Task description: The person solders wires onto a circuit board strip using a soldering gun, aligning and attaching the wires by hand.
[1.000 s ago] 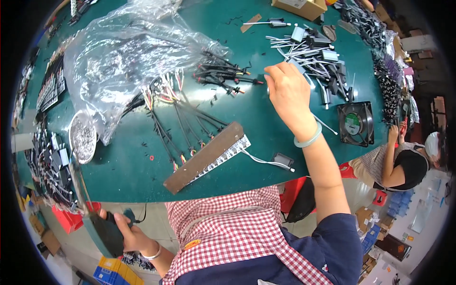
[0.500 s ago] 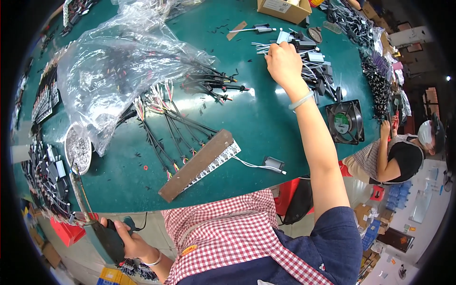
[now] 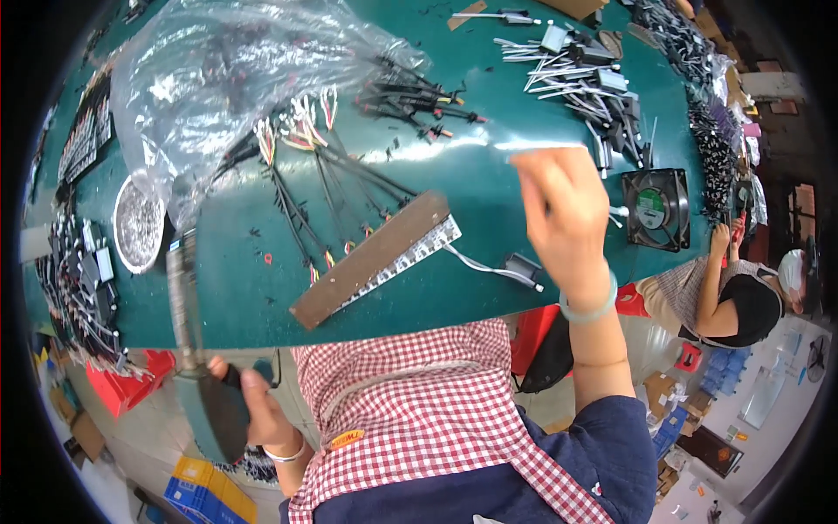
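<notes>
Left hand [image 3: 266, 421] clamped on tool [image 3: 214, 415] across table's [image 3: 240, 310] near edge, best held off bag [image 3: 236, 74]; right hand [image 3: 567, 218] curled, grasp unclear.

A head-worn fisheye looks down over the bench [image 3: 484, 196].

Between the brown bar [image 3: 374, 262] and the right hand [image 3: 566, 225], the bare green tabletop [image 3: 489, 196] gives a free way toward the far side. On the right, the square axial fan [image 3: 655, 210] stands in the way; farther, the heap of wired black modules [image 3: 595, 83]. On the far left, the clear plastic bag [image 3: 227, 83] closes the passage. Near, a small wired module [image 3: 522, 268] narrows the gap between bar and hand.
</notes>
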A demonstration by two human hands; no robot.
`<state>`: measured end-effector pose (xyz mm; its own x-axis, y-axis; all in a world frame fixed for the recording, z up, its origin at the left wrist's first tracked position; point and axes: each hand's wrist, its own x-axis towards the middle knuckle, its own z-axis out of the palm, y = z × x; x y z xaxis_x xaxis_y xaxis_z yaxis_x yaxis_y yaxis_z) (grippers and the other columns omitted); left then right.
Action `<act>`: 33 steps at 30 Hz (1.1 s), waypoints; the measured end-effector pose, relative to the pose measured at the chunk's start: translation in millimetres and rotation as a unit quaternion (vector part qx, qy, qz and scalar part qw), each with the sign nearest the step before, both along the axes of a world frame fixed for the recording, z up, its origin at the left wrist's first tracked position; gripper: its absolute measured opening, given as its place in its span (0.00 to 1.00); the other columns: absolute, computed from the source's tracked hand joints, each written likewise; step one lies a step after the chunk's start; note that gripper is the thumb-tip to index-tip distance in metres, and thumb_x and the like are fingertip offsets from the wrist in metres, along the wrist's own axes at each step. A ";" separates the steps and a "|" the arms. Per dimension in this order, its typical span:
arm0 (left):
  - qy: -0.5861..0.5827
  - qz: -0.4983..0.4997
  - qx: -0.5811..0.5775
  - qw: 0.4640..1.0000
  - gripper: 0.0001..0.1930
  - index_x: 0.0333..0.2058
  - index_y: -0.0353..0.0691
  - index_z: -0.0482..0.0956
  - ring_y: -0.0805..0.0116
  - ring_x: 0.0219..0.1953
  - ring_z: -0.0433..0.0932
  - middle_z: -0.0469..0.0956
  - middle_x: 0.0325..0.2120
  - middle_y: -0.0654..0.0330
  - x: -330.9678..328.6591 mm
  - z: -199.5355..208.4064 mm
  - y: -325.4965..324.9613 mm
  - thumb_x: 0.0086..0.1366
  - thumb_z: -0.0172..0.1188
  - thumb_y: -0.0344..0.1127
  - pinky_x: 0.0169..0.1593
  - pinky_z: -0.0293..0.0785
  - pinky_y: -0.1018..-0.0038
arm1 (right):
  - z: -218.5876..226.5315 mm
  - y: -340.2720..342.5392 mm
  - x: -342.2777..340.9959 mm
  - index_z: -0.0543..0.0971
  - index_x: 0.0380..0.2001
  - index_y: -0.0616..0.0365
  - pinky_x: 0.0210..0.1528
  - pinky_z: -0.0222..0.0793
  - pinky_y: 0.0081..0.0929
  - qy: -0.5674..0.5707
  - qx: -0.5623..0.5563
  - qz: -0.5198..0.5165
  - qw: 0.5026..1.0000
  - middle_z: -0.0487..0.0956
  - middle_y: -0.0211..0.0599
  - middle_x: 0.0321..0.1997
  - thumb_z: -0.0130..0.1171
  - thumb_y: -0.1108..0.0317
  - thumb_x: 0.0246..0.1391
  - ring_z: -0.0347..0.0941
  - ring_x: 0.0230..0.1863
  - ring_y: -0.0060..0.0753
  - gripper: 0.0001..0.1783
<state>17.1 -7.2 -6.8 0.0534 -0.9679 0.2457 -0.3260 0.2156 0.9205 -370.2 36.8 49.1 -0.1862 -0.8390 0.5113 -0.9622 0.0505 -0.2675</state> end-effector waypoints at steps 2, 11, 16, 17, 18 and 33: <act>-0.012 -0.058 0.110 0.992 0.19 0.54 0.29 0.71 0.65 0.48 0.75 0.73 0.53 0.53 -1.6 3.3 15.6 0.64 0.58 0.24 0.51 0.72 0.68 | -1.2 21.4 31.0 0.80 0.35 0.62 0.31 0.69 0.32 -0.032 0.015 0.035 0.999 0.77 0.39 0.30 0.63 0.86 0.41 0.73 0.31 0.41 0.15; -0.168 -0.298 0.028 0.939 0.11 0.33 0.30 0.82 0.54 0.35 0.84 0.82 0.32 0.48 -34.5 12.8 23.8 0.50 0.69 0.25 0.39 0.80 0.66 | -63.8 38.1 97.8 0.81 0.33 0.62 0.27 0.66 0.28 -0.124 -0.003 0.002 0.992 0.75 0.33 0.28 0.65 0.82 0.39 0.70 0.27 0.34 0.13; -0.159 -0.320 0.015 0.934 0.12 0.34 0.27 0.80 0.54 0.34 0.84 0.82 0.33 0.47 -48.4 19.3 21.0 0.49 0.68 0.22 0.39 0.80 0.69 | -71.0 39.3 98.6 0.81 0.34 0.62 0.26 0.67 0.28 -0.121 -0.023 -0.017 0.992 0.74 0.33 0.27 0.66 0.83 0.39 0.70 0.26 0.33 0.14; -0.146 -0.331 0.000 0.932 0.12 0.34 0.27 0.79 0.54 0.34 0.84 0.82 0.32 0.47 -49.9 18.3 20.4 0.48 0.67 0.22 0.39 0.80 0.69 | -70.9 39.3 98.2 0.81 0.34 0.62 0.25 0.66 0.27 -0.118 -0.025 -0.018 0.993 0.74 0.33 0.27 0.66 0.82 0.39 0.70 0.26 0.32 0.14; -0.138 -0.347 -0.014 0.927 0.13 0.34 0.26 0.79 0.55 0.34 0.84 0.82 0.32 0.48 -51.2 16.9 20.1 0.48 0.67 0.21 0.39 0.80 0.70 | -70.6 39.3 97.6 0.81 0.34 0.62 0.25 0.66 0.27 -0.115 -0.030 -0.024 0.993 0.74 0.32 0.27 0.66 0.82 0.39 0.70 0.25 0.32 0.14; -0.130 -0.350 0.027 0.927 0.13 0.36 0.28 0.82 0.55 0.32 0.83 0.81 0.32 0.48 -58.4 12.0 22.7 0.50 0.68 0.24 0.37 0.78 0.68 | -68.1 36.2 97.9 0.81 0.33 0.62 0.25 0.66 0.25 -0.109 -0.013 -0.029 0.993 0.74 0.32 0.28 0.67 0.81 0.39 0.69 0.26 0.31 0.13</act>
